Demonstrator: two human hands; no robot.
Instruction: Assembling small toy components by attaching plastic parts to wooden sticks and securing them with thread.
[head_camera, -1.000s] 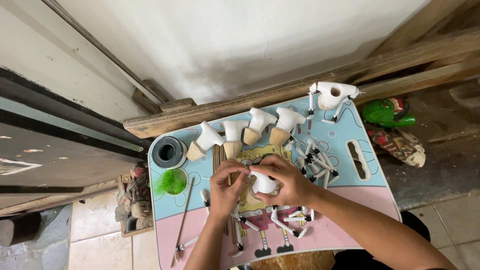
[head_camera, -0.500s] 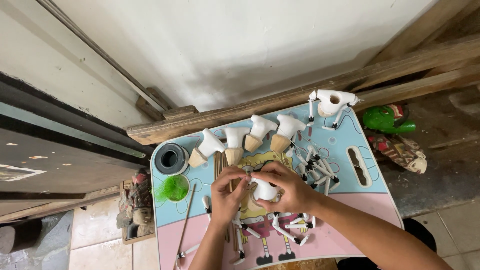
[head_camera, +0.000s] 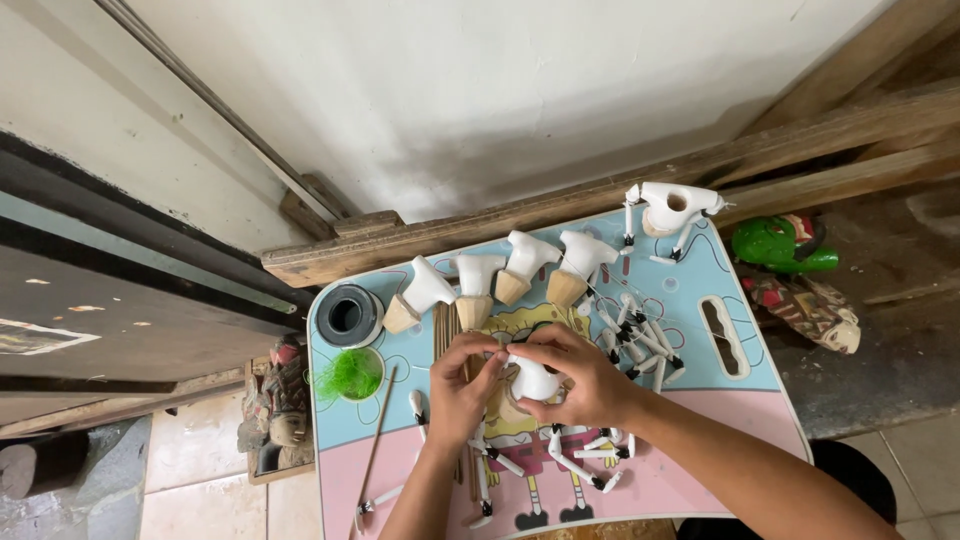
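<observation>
My right hand (head_camera: 580, 378) grips a small white painted wooden figure piece (head_camera: 533, 381) over the middle of a little blue and pink table (head_camera: 760, 400). My left hand (head_camera: 462, 390) meets it from the left, fingertips pinched at the piece's upper edge. Below my hands lie white stick-like limbs with black joints (head_camera: 585, 462). Beyond my hands stands a row of several white pieces with bare wood bases (head_camera: 498, 276).
A grey roll of tape (head_camera: 348, 315) and a cup of green fibre (head_camera: 352, 373) sit at the table's left. A thin wooden stick (head_camera: 375, 450) lies beside them. More white limbs (head_camera: 635, 340) and a white body piece (head_camera: 672, 208) lie at right. Green carved figure (head_camera: 785, 246) on the floor.
The view has shifted slightly. My hands have closed in together on the white piece and stay over the table's middle.
</observation>
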